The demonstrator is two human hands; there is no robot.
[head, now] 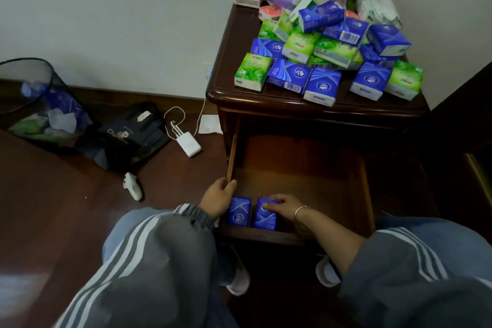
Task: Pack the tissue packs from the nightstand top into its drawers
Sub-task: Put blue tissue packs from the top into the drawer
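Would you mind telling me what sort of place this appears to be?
Most likely a bedroom at home: a dark wooden nightstand heaped with tissue packs stands against a plain wall, a mesh wastebasket sits on the wood floor, and a white power bank lies nearby.

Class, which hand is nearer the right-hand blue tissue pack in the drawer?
Right. The right hand holds the right-hand blue pack; the left hand is at the drawer's left wall, beyond the other blue pack.

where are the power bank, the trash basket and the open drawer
power bank (pixel 189 144), head view, middle of its white body
trash basket (pixel 61 93), head view, mesh side wall
open drawer (pixel 298 181), head view, bare bottom panel
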